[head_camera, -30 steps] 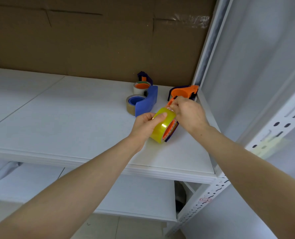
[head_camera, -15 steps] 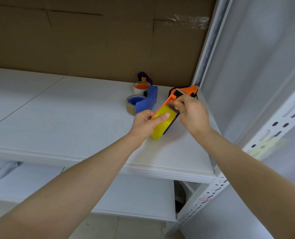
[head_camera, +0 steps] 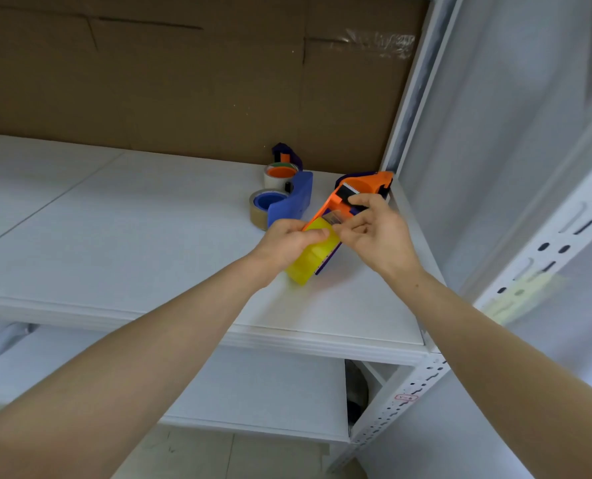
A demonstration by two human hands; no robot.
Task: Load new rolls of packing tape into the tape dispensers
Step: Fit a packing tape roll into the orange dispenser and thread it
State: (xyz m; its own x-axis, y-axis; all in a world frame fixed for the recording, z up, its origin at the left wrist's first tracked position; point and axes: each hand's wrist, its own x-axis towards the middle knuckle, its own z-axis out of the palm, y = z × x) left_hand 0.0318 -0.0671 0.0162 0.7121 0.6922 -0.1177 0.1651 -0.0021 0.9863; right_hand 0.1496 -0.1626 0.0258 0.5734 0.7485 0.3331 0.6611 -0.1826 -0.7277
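1. The yellow tape roll [head_camera: 311, 258] sat in the orange tape dispenser [head_camera: 339, 205], held just above the shelf [head_camera: 149, 236] near its right edge, closer to the front edge than to the back.
2. The dispenser's long axis ran on a diagonal, from the roll at the near-left end up to the toothed cutter at the far-right end, which pointed toward the back right corner of the shelf.
3. The left hand [head_camera: 287, 242] wrapped the roll end from the left, thumb laid over the top of the yellow roll; it was closed around roll and frame together.
4. The right hand [head_camera: 374, 233] worked from the right side, thumb and forefinger pinched narrow on something thin and pale between roll and cutter, seemingly the free end of the tape. The other fingers were loosely spread.
5. By my judgement, the step in hand was threading: the tape end had to travel along that diagonal, away from the roll toward the cutter. The right hand was the nearer one to the cutter, so the pull would fall to it while the left steadied the roll.
6. Whether the tape end had already passed under the roller could not be told.
7. Farther left, near the back edge, a blue tape dispenser [head_camera: 293, 203] lay beside a brown tape roll [head_camera: 261, 207], with an orange-cored tape roll [head_camera: 279, 174] behind them. All were well clear of both hands.
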